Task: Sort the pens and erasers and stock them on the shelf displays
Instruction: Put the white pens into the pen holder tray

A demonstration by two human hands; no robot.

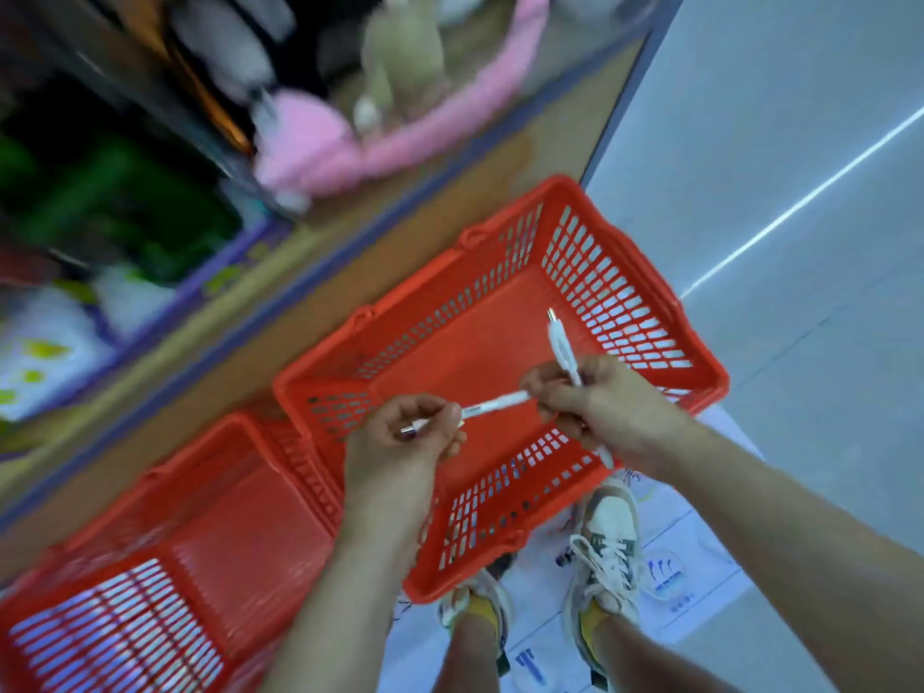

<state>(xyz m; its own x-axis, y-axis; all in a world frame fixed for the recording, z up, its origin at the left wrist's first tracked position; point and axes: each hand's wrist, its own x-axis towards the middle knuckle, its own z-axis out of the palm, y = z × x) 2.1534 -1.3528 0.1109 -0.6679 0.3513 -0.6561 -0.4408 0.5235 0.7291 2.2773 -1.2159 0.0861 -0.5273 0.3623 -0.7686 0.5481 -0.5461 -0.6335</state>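
2 pens hover over the red basket (590, 272), the level pen (492, 406) pinched in the L hand (405, 432) w/ its far end at the R hand (590, 407), which grips the tilted pen (562, 347), so a sloppy handover btwn hands could drop 1 into the basket, unsorted.

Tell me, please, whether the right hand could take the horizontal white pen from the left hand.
Probably yes: the right hand sits at the end of the horizontal white pen pinched by the left hand, though it also grips an upright white pen.
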